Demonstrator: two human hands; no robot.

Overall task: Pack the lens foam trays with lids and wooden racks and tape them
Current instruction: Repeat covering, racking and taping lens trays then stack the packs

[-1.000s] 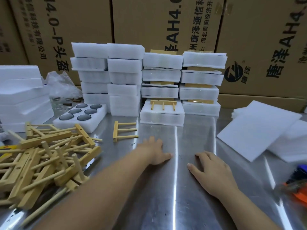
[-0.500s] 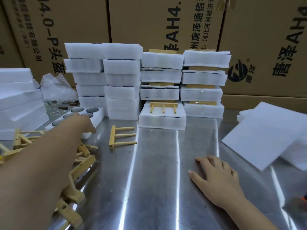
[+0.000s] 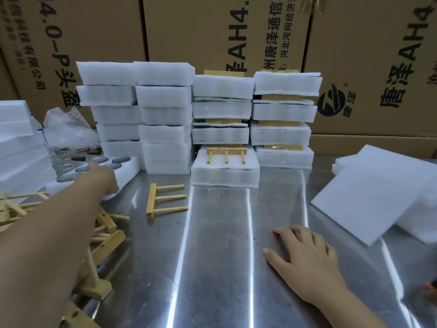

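Lens foam tray (image 3: 127,165): soft, light, loose lenses; support edges. Left hand (image 3: 101,178) grip unclear; right hand (image 3: 305,254) spread flat.

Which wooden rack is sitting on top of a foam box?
The wooden rack with three pegs, lying on the low foam pack in the middle. The single rack nearby lies on the bare metal table; the others are piled left.

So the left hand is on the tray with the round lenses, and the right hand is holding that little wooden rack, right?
Not quite. In the head view the right hand lies flat and empty on the metal table. The wooden rack lies by itself further left. The left hand is on the lens tray.
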